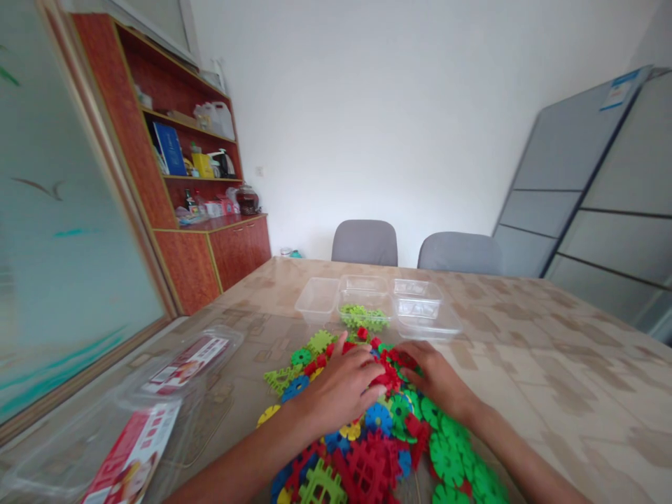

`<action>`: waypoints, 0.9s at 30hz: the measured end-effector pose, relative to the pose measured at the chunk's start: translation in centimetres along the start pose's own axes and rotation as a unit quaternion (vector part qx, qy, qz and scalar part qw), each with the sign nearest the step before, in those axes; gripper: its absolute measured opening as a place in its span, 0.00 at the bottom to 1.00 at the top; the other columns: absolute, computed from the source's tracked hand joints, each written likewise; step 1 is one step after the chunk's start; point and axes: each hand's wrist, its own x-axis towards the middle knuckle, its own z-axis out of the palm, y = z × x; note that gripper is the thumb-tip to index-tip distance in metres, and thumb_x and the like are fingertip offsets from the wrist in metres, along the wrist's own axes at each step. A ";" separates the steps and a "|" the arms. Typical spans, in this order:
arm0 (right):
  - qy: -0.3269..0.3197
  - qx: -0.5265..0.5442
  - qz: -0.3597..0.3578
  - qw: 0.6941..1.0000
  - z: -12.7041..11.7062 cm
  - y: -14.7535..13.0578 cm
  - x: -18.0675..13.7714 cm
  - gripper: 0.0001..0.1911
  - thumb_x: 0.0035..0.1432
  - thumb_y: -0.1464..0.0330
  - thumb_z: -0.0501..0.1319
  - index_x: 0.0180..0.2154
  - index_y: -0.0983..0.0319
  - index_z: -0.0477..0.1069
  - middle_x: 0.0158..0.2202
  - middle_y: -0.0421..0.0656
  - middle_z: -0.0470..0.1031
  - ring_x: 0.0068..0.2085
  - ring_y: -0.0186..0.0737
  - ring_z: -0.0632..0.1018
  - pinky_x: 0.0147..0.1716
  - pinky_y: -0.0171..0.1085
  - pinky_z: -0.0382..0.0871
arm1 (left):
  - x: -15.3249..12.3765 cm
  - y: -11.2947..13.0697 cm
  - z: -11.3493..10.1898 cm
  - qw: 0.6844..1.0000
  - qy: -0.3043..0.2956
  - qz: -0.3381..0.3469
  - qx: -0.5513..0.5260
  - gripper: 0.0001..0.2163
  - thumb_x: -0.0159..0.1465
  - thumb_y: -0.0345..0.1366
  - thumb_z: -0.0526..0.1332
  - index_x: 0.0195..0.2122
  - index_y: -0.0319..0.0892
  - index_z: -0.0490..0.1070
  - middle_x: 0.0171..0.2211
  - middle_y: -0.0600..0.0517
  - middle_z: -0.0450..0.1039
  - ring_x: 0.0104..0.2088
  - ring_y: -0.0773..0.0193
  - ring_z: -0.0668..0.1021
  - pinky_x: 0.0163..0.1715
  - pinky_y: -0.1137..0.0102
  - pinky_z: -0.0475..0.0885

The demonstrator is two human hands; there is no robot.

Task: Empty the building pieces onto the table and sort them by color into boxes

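A heaped pile of plastic building pieces point(370, 462) in red, green, blue and yellow lies before me; many are notched discs or lattice shapes. My left hand point(346, 381) rests over the middle of it, fingers spread and touching red pieces. From the right, my right hand point(438, 374) reaches to the far side of the pile. Its thumb and fingers are apart around red pieces point(391, 371), and no firm grip shows. Green notched discs point(449, 455) lie below my right wrist. Beyond both hands, a clear box point(365, 285) holds light green pieces point(362, 317).
Left of that box stands another clear box point(316, 297); to its right are further clear containers point(428, 315). Clear lids with red labels point(194, 360) lie on the table's left side. Two grey chairs point(365, 241) stand behind the patterned table point(530, 336).
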 end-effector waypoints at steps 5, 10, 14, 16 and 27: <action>-0.004 0.005 -0.009 1.000 -0.7 -0.5 -0.3 0.13 0.62 0.71 0.56 0.47 0.59 0.73 0.44 0.46 0.77 0.46 0.46 0.74 0.48 0.42 0.67 | 0.6 -0.2 0.6 0.999 0.019 0.019 0.022 0.09 0.69 0.33 0.55 0.32 0.43 0.72 0.35 0.55 0.77 0.42 0.62 0.75 0.58 0.59 0.54; 0.049 0.022 -0.009 0.999 -1.6 -1.0 -0.3 0.15 0.66 0.65 0.51 0.41 0.58 0.75 0.40 0.45 0.79 0.41 0.45 0.76 0.43 0.41 0.68 | 0.8 -0.8 -0.1 0.997 0.044 -0.055 -0.003 0.13 0.69 0.36 0.53 0.28 0.41 0.71 0.28 0.52 0.75 0.32 0.62 0.76 0.38 0.70 0.65; 0.099 0.115 0.051 0.987 -2.3 -0.5 0.0 0.16 0.64 0.59 0.52 0.41 0.60 0.75 0.37 0.45 0.79 0.37 0.44 0.77 0.38 0.39 0.69 | 0.6 -1.2 -0.9 0.985 0.025 -0.116 -0.126 0.14 0.70 0.37 0.50 0.31 0.42 0.72 0.27 0.55 0.76 0.29 0.66 0.76 0.29 0.75 0.63; 0.051 0.198 0.084 0.975 -2.2 0.0 0.0 0.20 0.62 0.53 0.54 0.40 0.62 0.74 0.32 0.43 0.78 0.31 0.40 0.76 0.32 0.36 0.69 | 0.5 -1.3 -0.9 0.981 0.008 -0.123 -0.151 0.13 0.69 0.35 0.50 0.31 0.42 0.72 0.26 0.56 0.76 0.26 0.68 0.76 0.28 0.76 0.63; -0.062 0.214 0.046 0.974 -1.4 0.1 -0.5 0.16 0.60 0.58 0.57 0.37 0.62 0.76 0.33 0.43 0.78 0.35 0.42 0.76 0.35 0.37 0.69 | 0.4 -0.9 -0.8 0.989 0.007 -0.113 -0.093 0.07 0.62 0.29 0.58 0.39 0.45 0.73 0.37 0.53 0.76 0.40 0.61 0.76 0.40 0.72 0.66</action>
